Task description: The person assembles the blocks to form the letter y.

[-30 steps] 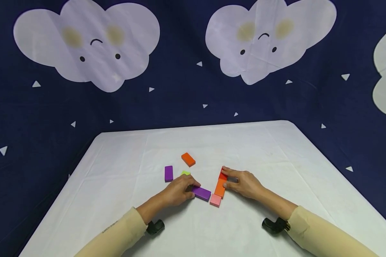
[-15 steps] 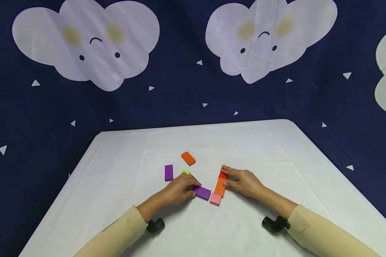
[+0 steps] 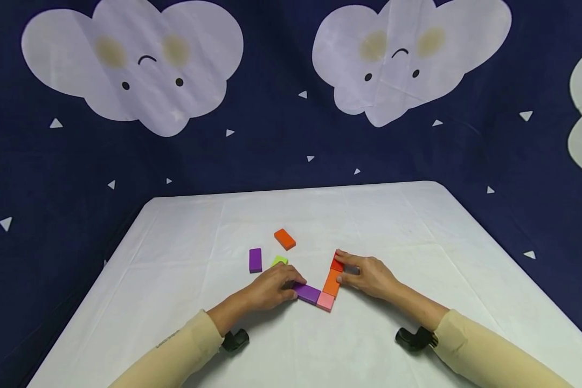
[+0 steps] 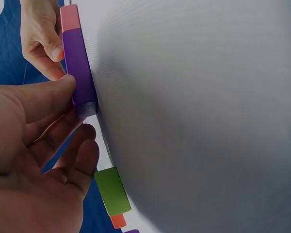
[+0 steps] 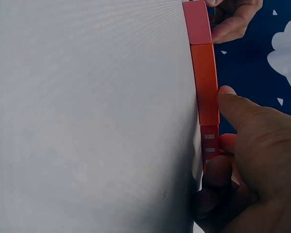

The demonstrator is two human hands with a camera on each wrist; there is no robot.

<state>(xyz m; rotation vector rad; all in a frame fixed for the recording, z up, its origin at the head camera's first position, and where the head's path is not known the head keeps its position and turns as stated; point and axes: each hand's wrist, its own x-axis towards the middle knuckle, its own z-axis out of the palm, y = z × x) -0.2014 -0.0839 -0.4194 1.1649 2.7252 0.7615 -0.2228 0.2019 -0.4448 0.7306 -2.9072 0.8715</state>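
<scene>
My left hand (image 3: 274,288) pinches a purple rectangular block (image 3: 307,293) near its left end, thumb on the side facing me. The block's right end meets a small pink block (image 3: 325,302). From the pink one, an orange block (image 3: 332,283) and then a red block (image 3: 337,262) run away from me in a line, so the pieces form a bent row. My right hand (image 3: 368,275) holds this line from the right, its thumb against the orange block (image 5: 206,85) and its fingers curled at the red block (image 5: 210,141), partly hiding it.
Beyond my left hand lie a lime green block (image 3: 279,260), partly covered by that hand, another purple block (image 3: 255,260) and a second orange block (image 3: 284,239). The white table (image 3: 393,215) ends at a dark blue cloud-patterned cloth (image 3: 271,151).
My left hand has slid the purple block slightly right, and the gap to the pink block has closed. The right hand has stayed in place on the orange and red blocks.
</scene>
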